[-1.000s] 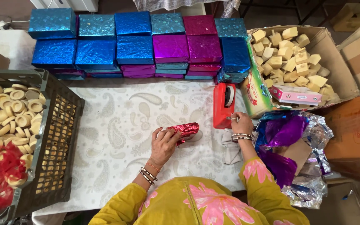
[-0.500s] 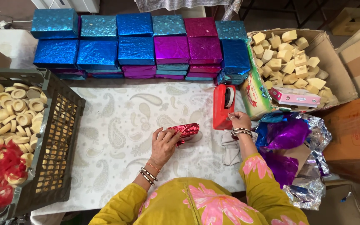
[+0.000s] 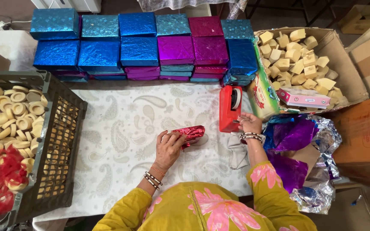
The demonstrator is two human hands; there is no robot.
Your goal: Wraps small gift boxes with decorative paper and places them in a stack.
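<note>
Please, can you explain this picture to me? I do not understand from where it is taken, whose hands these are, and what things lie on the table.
The picture comes from a camera worn on a person's head, looking down, so both hands belong to that person. The left hand presses on a small red foil-wrapped packet lying on the patterned tablecloth. The right hand is at a red tape dispenser. Behind stand stacked boxes wrapped in blue and purple foil. At the left, a dark plastic crate holds round pale cakes and some red wrap. At the right, a cardboard box holds pale blocks, and loose purple and silver foil sheets lie below it.
</note>
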